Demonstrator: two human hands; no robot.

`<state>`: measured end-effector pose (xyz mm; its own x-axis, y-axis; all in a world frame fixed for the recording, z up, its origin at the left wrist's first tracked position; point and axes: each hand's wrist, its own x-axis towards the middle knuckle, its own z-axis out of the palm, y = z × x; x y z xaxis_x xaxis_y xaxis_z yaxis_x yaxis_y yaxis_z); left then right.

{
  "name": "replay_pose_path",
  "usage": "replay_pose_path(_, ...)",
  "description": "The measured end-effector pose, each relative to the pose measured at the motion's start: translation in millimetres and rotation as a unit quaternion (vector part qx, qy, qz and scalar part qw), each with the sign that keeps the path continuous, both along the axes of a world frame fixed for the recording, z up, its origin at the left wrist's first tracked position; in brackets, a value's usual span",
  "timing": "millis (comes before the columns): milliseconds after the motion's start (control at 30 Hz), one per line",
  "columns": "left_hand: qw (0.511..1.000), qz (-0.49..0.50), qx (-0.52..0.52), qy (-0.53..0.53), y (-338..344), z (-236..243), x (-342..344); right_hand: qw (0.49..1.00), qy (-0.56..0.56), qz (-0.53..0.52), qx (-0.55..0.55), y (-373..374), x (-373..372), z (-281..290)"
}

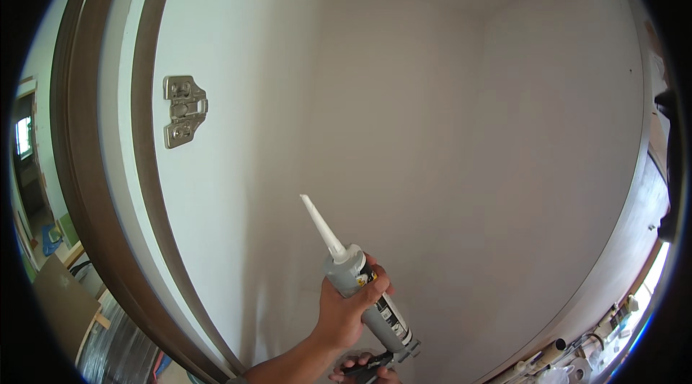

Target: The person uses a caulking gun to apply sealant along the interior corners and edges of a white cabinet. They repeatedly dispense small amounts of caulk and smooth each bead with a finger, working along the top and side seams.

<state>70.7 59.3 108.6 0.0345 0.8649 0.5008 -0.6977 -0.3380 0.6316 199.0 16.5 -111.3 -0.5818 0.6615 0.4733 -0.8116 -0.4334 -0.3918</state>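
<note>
A caulking gun (pixel 373 319) with a grey cartridge and a long white tapered nozzle slants up and to the left in front of me. My left hand (pixel 355 306) wraps around the cartridge just below the nozzle, thumb across its label. Lower down, at the bottom edge, my right hand (pixel 388 375) has its fingers curled about the gun's black handle; most of that hand is cut off. The nozzle tip points toward the pale inside of a cabinet (pixel 404 117) and appears apart from its walls.
A metal hinge plate (pixel 185 111) is fixed to the cabinet's left side wall. Brown-edged trim (pixel 86 131) runs down the left. Boards (pixel 66 305) and a plastic-wrapped stack (pixel 119 344) stand at lower left. Several tubes and tools (pixel 551 351) lie at lower right.
</note>
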Motion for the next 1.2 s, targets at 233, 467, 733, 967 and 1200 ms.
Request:
replay_pose_path(233, 1.000, -0.017, 0.018, -0.001, -8, 0, -2, 0.998, -0.034, -0.053, -0.015, -15, 4, -5)
replay_pose_path(467, 0.999, -0.004, 0.036, -0.015, -8, -2, 1, 0.987, -0.078, -0.062, -0.123, -13, 17, -25)
replay_pose_path(733, 0.999, 0.020, 0.038, -0.004, -9, -7, 2, 0.986, -0.072, -0.059, -0.136, -7, 22, -46)
replay_pose_path(967, 0.999, 0.052, 0.002, -0.006, -4, -17, 5, 0.972, -0.130, -0.077, -0.180, 17, 36, -86)
replay_pose_path(1200, 0.998, 0.056, 0.006, -0.018, 2, -25, 9, 0.922, -0.371, -0.105, -0.042, 19, 67, -21)
